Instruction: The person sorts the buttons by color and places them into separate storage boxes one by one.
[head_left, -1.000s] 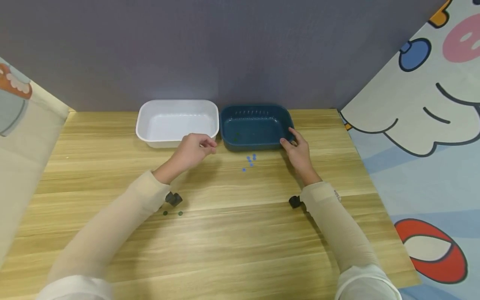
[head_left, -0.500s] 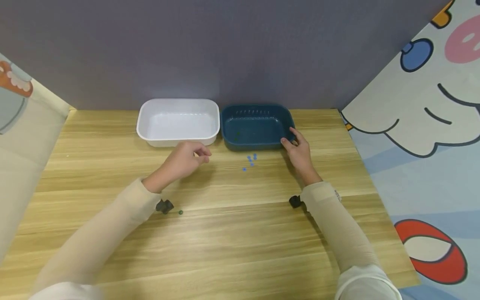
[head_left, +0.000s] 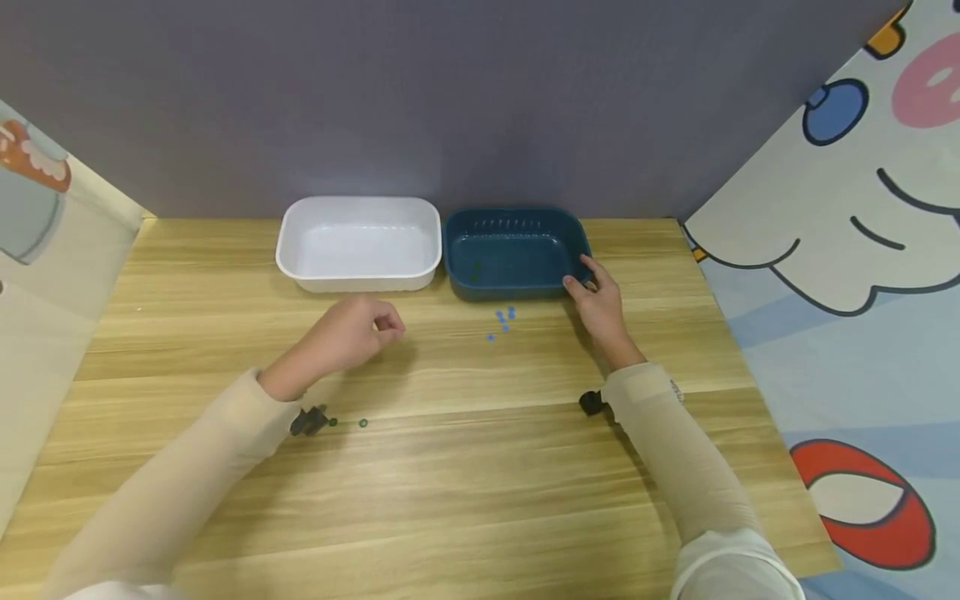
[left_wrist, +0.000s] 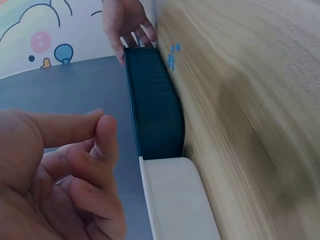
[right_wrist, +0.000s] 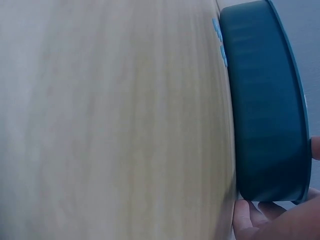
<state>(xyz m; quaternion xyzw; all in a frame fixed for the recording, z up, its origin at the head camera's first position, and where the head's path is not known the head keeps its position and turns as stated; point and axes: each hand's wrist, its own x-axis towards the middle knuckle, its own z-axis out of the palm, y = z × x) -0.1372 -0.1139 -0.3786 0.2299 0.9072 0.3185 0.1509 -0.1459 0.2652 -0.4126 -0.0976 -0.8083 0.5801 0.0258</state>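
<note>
In the head view my left hand (head_left: 347, 335) hovers over the table, in front of the white tray (head_left: 360, 282). Its fingers are curled, and in the left wrist view the tips of thumb and forefinger meet with nothing visible between them. My right hand (head_left: 597, 310) grips the right end of the dark blue tray (head_left: 510, 293), thumb at the rim and fingers round the end wall. Several small blue pieces (head_left: 502, 319) lie before that tray. Inside it are small green pieces (head_left: 476, 272). Two small round green pieces (head_left: 363, 423) rest on the table near my left wrist.
The two trays stand side by side against a grey partition (head_left: 480, 100) at the back of the wooden table (head_left: 465, 500). Cartoon-printed walls (head_left: 847, 233) flank it left and right. A black wrist mount (head_left: 591, 403) sits under each sleeve.
My left hand has drawn back from the trays, toward the left and the front of the table. The right hand has stayed at the dark blue tray.
</note>
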